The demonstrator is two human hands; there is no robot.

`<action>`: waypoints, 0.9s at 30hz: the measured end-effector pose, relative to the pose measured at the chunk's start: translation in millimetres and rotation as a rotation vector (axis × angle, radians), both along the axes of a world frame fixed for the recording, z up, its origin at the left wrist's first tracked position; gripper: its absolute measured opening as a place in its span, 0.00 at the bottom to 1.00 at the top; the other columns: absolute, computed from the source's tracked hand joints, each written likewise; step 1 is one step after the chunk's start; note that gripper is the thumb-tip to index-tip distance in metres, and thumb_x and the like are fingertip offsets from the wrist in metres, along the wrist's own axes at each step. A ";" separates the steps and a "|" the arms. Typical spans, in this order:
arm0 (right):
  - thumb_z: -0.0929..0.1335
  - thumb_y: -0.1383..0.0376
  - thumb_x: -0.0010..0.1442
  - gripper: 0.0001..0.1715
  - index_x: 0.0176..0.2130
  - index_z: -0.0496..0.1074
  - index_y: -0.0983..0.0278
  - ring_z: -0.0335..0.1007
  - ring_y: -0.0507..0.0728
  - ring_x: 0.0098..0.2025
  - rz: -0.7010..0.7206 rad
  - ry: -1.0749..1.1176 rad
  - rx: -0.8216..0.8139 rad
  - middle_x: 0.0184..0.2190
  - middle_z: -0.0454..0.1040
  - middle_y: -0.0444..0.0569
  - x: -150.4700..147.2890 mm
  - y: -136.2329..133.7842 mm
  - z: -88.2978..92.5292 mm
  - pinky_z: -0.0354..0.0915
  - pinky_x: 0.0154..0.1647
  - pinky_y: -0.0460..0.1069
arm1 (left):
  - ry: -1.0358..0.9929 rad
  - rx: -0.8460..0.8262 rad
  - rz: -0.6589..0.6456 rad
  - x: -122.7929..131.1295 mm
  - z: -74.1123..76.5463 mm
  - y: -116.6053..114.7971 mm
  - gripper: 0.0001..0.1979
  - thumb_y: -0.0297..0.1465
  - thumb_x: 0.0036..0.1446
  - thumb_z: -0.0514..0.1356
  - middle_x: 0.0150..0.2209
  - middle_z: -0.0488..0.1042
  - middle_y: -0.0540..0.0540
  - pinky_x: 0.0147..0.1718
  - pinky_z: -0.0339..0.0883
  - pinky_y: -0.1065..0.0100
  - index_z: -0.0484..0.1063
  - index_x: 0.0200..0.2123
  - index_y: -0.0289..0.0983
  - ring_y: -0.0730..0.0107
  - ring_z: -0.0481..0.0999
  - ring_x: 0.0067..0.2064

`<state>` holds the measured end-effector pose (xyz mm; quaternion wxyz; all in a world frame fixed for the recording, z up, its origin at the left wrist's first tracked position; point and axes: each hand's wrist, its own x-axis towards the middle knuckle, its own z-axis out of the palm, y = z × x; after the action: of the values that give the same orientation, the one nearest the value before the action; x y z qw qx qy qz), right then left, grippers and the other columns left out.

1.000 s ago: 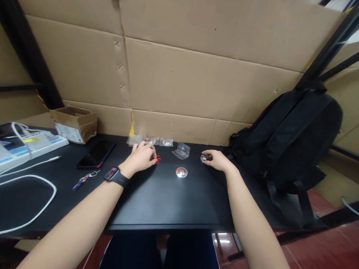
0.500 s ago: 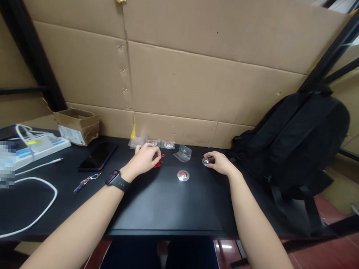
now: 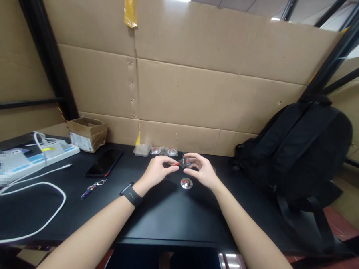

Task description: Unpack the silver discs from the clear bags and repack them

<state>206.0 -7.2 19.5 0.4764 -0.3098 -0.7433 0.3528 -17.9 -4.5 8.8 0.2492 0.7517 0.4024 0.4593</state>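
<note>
My left hand (image 3: pixel 157 172), with a black watch on its wrist, pinches a small red piece (image 3: pixel 176 163) at its fingertips. My right hand (image 3: pixel 201 171) holds a small silver round piece (image 3: pixel 187 163) between thumb and fingers. Both hands meet just above the black table (image 3: pixel 169 214), fingertips nearly touching. On the table directly below them lies a silver disc with a red centre (image 3: pixel 186 183). My fingers hide most of the two held pieces.
Small clear bags with discs (image 3: pixel 164 151) lie at the back by the cardboard wall. To the left are a phone (image 3: pixel 104 163), a keychain (image 3: pixel 91 185), a cardboard box (image 3: pixel 87 133), a power strip (image 3: pixel 46 151) and a white cable (image 3: pixel 47 210). At the right stands a black backpack (image 3: pixel 302 145).
Both hands lifted off the table and came together at the middle. The left hand brought the red piece, the right hand the silver piece. The camera tilted up slightly.
</note>
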 end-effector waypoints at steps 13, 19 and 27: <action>0.76 0.64 0.52 0.28 0.53 0.72 0.55 0.74 0.61 0.51 -0.033 -0.070 0.095 0.51 0.75 0.50 -14.6 -9.3 -0.7 0.71 0.46 0.54 | -0.139 -0.046 -0.040 3.0 -7.1 3.0 0.11 0.38 0.53 0.67 0.40 0.83 0.45 0.45 0.73 0.63 0.81 0.38 0.39 0.60 0.81 0.42; 0.76 0.65 0.52 0.29 0.53 0.72 0.55 0.74 0.61 0.50 -0.089 -0.151 0.189 0.49 0.76 0.50 -13.6 -10.4 -0.3 0.71 0.50 0.56 | -0.052 -0.022 -0.042 2.3 -4.2 1.4 0.11 0.40 0.53 0.67 0.41 0.83 0.47 0.49 0.72 0.61 0.83 0.37 0.42 0.58 0.81 0.44; 0.75 0.67 0.52 0.30 0.54 0.70 0.56 0.77 0.59 0.49 -0.060 -0.090 0.153 0.53 0.72 0.50 -17.5 -13.6 -2.3 0.73 0.48 0.54 | -0.022 -0.037 -0.004 0.0 -11.6 5.2 0.10 0.39 0.53 0.67 0.37 0.83 0.49 0.46 0.71 0.64 0.81 0.38 0.42 0.63 0.81 0.41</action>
<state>188.6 -20.8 17.2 0.4753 -0.3101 -0.7792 0.2661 -17.9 0.7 -2.8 0.2684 0.7427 0.4066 0.4594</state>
